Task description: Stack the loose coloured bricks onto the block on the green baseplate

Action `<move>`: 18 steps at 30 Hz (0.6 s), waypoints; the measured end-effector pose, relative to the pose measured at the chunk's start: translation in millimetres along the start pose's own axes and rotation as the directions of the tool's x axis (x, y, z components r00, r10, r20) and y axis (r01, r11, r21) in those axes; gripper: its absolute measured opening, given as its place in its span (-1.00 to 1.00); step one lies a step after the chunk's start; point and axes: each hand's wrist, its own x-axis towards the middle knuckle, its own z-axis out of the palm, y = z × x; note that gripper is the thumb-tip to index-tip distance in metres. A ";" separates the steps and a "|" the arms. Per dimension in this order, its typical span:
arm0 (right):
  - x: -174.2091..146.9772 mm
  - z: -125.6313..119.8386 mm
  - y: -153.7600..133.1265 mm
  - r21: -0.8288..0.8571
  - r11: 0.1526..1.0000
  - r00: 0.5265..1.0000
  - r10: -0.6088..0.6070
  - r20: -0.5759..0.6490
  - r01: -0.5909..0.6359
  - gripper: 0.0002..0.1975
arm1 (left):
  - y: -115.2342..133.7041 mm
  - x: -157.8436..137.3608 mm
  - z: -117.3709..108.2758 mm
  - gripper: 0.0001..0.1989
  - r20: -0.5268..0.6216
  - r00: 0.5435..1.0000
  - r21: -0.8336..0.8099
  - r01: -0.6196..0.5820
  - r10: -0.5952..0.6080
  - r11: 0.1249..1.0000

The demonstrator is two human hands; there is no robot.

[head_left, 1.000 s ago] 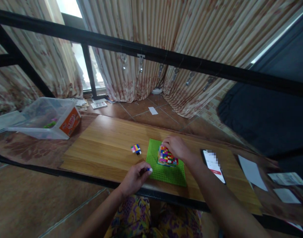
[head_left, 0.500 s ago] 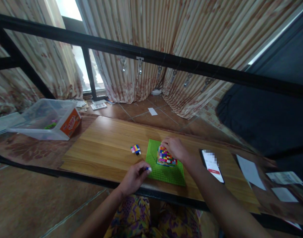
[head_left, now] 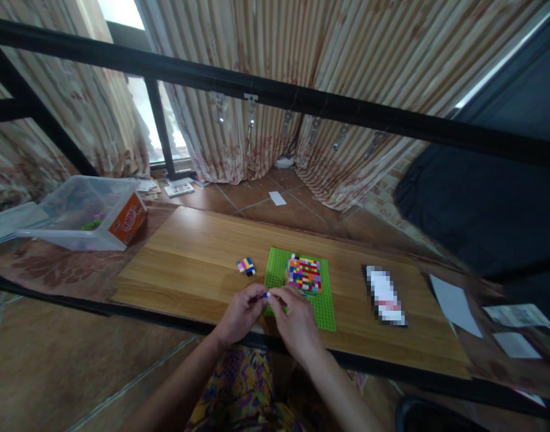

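My left hand (head_left: pixel 244 312) is closed in a pinch on small blue and white toy bricks (head_left: pixel 266 294), just over the left edge of the green baseplate (head_left: pixel 326 309). Thumb and finger of my right hand (head_left: pixel 296 318) close on the white end of the same bricks, so both hands meet there. Behind my right hand, a multicoloured brick block (head_left: pixel 304 274) stands on the baseplate, its lower front partly covered. To the left, a small cluster of loose bricks (head_left: pixel 246 266) lies on the wooden board.
A phone (head_left: pixel 386 297) lies on the wooden board (head_left: pixel 180 258) to the right. A clear plastic bin (head_left: pixel 77 239) with an orange label and some bricks stands far left. Papers (head_left: pixel 455 305) lie at the right. A black metal bar (head_left: pixel 275 93) crosses in front of the curtains.
My right hand has left the top of the brick block and come down toward me and left, meeting my left hand at the small bricks. My left hand has barely moved.
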 end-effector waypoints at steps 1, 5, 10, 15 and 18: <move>-5.2 4.3 0.1 0.020 0.999 0.999 0.034 -0.016 -0.033 -0.85 | -0.1 0.1 -0.4 -0.87 0.003 1.000 -0.007 0.003 -0.003 1.000; -13.3 11.4 9.3 0.093 0.983 0.982 0.166 -0.086 -0.158 -0.84 | 0.0 -0.2 -1.1 -0.86 -0.016 1.000 -0.016 0.019 -0.019 1.000; -10.1 15.3 20.7 0.253 0.937 0.969 0.247 0.003 -0.240 -0.83 | 2.6 -0.8 -0.6 -0.84 -0.020 0.999 -0.088 0.042 -0.044 0.995; -9.0 21.2 25.4 0.390 0.871 0.952 0.303 0.049 -0.297 -0.83 | 6.9 -1.0 -0.6 -0.82 0.018 0.998 -0.158 0.056 -0.053 0.986; -10.1 22.5 27.6 0.400 0.870 0.955 0.292 0.053 -0.288 -0.83 | 8.5 -0.7 -1.1 -0.81 0.019 0.999 -0.123 0.050 -0.048 0.991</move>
